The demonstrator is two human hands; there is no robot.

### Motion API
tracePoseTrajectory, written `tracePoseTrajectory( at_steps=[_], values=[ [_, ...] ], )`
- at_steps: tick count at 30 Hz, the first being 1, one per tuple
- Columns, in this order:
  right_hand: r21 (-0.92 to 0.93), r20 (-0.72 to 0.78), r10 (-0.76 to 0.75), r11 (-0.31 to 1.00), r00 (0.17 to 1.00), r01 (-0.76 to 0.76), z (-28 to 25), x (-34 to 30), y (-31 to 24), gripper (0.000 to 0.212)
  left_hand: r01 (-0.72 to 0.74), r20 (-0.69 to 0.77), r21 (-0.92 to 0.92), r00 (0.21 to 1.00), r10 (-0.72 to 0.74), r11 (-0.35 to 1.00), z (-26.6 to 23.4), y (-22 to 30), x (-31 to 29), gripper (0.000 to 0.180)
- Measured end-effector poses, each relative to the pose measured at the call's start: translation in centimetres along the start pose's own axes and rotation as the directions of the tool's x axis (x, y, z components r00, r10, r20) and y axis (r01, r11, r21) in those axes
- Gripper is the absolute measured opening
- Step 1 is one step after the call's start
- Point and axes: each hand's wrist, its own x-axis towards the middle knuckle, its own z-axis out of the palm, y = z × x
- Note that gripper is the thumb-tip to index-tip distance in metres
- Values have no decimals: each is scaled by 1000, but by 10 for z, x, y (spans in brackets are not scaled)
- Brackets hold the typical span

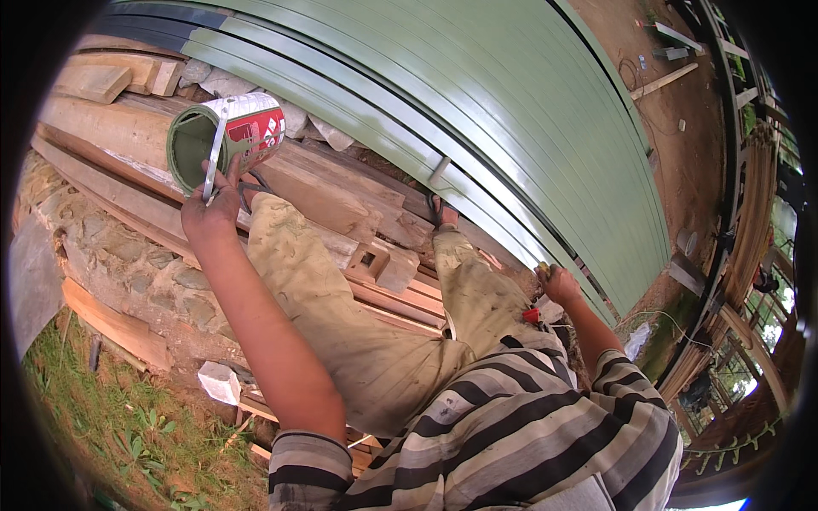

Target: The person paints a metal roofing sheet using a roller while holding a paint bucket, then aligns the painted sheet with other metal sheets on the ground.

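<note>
My left hand (pixel 213 209) is closed at the mouth of a paint can (pixel 264 128) with a white and red label. A flat pale metal strip (pixel 216 157) crosses the can's mouth, its lower end in my fingers. The can lies tilted towards me, and green paint coats its inside. On the right, my right hand (pixel 562 288) is closed at the near edge of a long green panel (pixel 528 111). A small yellowish end of what looks like a paintbrush (pixel 543 270) shows at its fingers; the rest is hidden. Shiny pale patches lie along the panel's near strips.
Stacked timber beams (pixel 332 187) lie under and between my legs. A stone wall (pixel 128 255) and grass (pixel 111 417) are at the left. A short grey cylinder (pixel 440 169) stands out at the panel's near edge. Bare soil (pixel 665 136) and long poles (pixel 754 196) lie to the right.
</note>
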Motion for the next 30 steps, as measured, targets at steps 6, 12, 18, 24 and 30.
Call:
tracePoseTrajectory(
  at_steps=[6,12,18,24,30],
  values=[
    [-100,8,89,991,996,-88,-6,-53,79,64,-56,15,19,998,56,998,9,14,-9,63],
    [-58,-20,-19,998,1000,18,-26,-23,15,67,-85,149,2,985,84,996,24,18,-22,67],
    [12,-51,-128,992,991,128,-68,9,-137,70,-162,91,-76,981,169,984,46,43,-36,62],
    [30,-174,-291,953,941,300,-103,50,-276,74,-153,183,-166,966,183,974,65,73,-35,61],
    [90,-196,-367,917,910,389,-136,114,-398,79,-453,230,-121,853,469,883,87,79,-40,70]
  ],
)
